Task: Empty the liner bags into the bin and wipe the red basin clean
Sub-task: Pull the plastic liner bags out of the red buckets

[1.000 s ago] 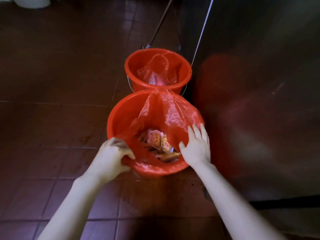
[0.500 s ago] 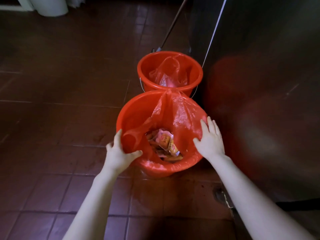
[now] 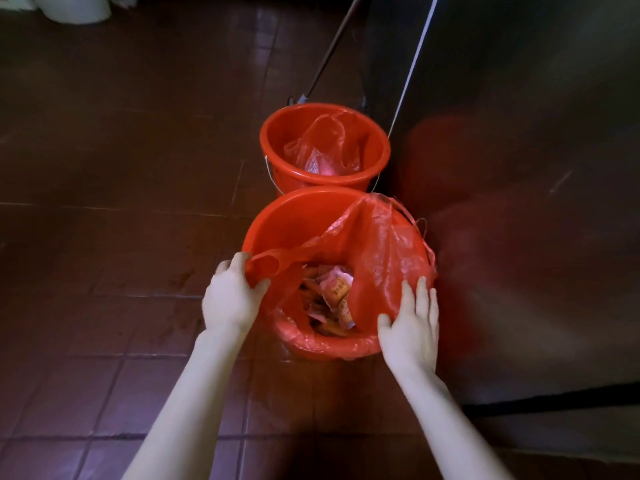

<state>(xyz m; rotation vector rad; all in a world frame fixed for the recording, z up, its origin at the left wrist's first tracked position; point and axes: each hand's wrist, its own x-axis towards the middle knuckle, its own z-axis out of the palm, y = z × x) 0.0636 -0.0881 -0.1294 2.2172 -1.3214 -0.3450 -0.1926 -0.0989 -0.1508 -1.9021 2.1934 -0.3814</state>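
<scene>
the red basin (image 3: 277,230) stands on the dark tiled floor (image 3: 121,168) at lower centre of the frame. a red liner bag (image 3: 381,258) sits in it, draped over the near and right rim. crumpled wrappers (image 3: 332,292) lie in the bag's bottom.

the left hand (image 3: 232,296), lower centre-left, has its fingers and thumb curled round the liner bag's handle loop (image 3: 266,268) at the basin's left rim. the right hand (image 3: 412,327), lower centre-right, is flat with fingers straight, holding nothing and lying on the bag plastic at the basin's right rim.

just above the basin, touching or nearly so, stands a smaller red bucket (image 3: 277,140) with a wire handle and a 2nd, crumpled bag (image 3: 325,147) inside. a dull metal panel (image 3: 519,168) fills the right side. a long pole (image 3: 332,50) leans at top centre, and a white container (image 3: 76,8) shows at upper left.
</scene>
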